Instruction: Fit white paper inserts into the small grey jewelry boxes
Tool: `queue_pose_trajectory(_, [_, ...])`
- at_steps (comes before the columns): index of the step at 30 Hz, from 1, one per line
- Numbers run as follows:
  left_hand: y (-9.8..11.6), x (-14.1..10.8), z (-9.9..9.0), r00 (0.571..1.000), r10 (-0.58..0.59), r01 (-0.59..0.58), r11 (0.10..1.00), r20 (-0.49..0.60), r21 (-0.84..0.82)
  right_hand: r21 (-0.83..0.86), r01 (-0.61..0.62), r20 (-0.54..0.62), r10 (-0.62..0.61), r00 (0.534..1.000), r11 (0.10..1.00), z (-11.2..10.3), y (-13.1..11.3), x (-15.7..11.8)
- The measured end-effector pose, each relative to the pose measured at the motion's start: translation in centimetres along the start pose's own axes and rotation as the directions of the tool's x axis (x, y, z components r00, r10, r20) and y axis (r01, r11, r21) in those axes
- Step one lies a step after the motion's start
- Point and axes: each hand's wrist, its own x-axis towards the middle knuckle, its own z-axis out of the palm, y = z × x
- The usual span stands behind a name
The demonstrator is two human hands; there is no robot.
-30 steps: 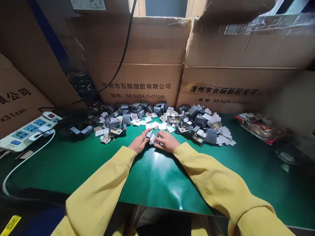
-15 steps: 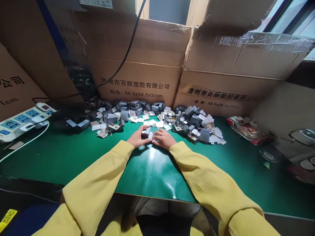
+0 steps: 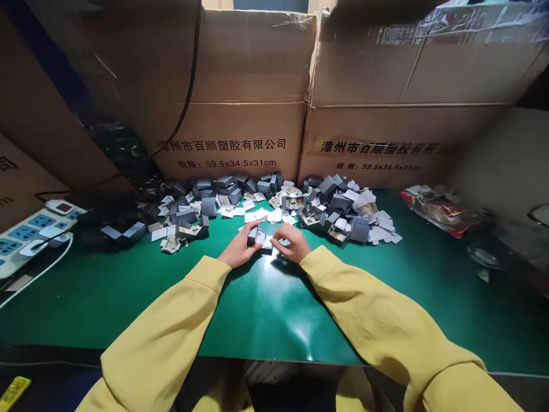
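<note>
A small dark grey hinged box point(image 3: 266, 245) with a white inside lies opened up between my hands. My left hand point(image 3: 241, 246) grips it from the left, thumb in front and fingers behind. At the box's right edge is my right hand point(image 3: 293, 243), its thumb and forefinger pinched together by the white lining; whether a small piece is between them I cannot tell. Behind my hands lie loose white and beige pads point(image 3: 257, 215). Similar grey boxes are heaped at the back left point(image 3: 187, 216) and back right point(image 3: 338, 203), several standing open.
Large cardboard cartons point(image 3: 227, 131) wall off the back of the green tabletop point(image 3: 141, 303). On the left sit a power strip point(image 3: 30, 237) and its cables. A red-edged plastic bag point(image 3: 446, 214) lies to the right.
The box's white inside now shows more fully between my hands. My right fingers have curled into a pinch at its right side. The camera view has tipped downward.
</note>
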Motion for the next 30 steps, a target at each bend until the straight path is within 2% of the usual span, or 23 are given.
queue_pose_trajectory(2, [0.0, 0.2, 0.1, 0.999, -0.041, 0.042, 0.998, -0.020, 0.038, -0.068, -0.105, -0.033, 0.103, 0.994, 0.992, -0.5, 1.6, 0.4])
queue_pose_trajectory(4, [0.2, 0.6, 0.3, 0.995, -0.078, 0.081, 0.995, -0.057, 0.066, -0.134, -0.154, -0.063, 0.147, 0.987, 0.979, -0.8, 3.2, 1.0])
queue_pose_trajectory(7, [0.5, 1.5, 0.8, 0.985, -0.128, 0.139, 0.987, -0.115, 0.086, -0.092, -0.056, -0.064, 0.050, 0.997, 0.994, -1.0, 4.4, 1.9])
queue_pose_trajectory(10, [0.7, 2.3, 1.1, 0.980, -0.154, 0.163, 0.984, -0.129, 0.066, 0.002, 0.067, 0.045, -0.067, 0.997, 0.998, -0.9, 4.3, 2.3])
queue_pose_trajectory(14, [0.7, 2.9, 1.3, 0.972, -0.186, 0.188, 0.982, -0.143, 0.002, 0.043, 0.108, 0.237, -0.115, 0.965, 0.993, -0.5, 4.3, 2.5])
queue_pose_trajectory(17, [0.6, 3.1, 1.3, 0.960, -0.231, 0.228, 0.973, -0.159, -0.037, 0.039, 0.154, 0.308, -0.159, 0.938, 0.987, -0.2, 4.6, 2.8])
queue_pose_trajectory(20, [0.3, 3.1, 1.2, 0.955, -0.252, 0.245, 0.967, -0.157, -0.062, 0.051, 0.166, 0.295, -0.174, 0.939, 0.985, 0.1, 4.7, 3.1])
queue_pose_trajectory(23, [0.1, 2.9, 1.1, 0.957, -0.259, 0.243, 0.961, -0.128, -0.133, 0.091, 0.128, 0.281, -0.148, 0.948, 0.988, 0.3, 4.5, 3.3])
queue_pose_trajectory(26, [0.0, 2.7, 1.0, 0.964, -0.246, 0.222, 0.953, -0.098, -0.206, 0.123, 0.088, 0.255, -0.117, 0.960, 0.989, 0.3, 4.3, 3.2])
queue_pose_trajectory(30, [-0.2, 2.5, 1.0, 0.972, -0.219, 0.197, 0.956, -0.085, -0.217, 0.173, 0.080, 0.207, -0.116, 0.972, 0.982, 0.5, 4.3, 3.2])
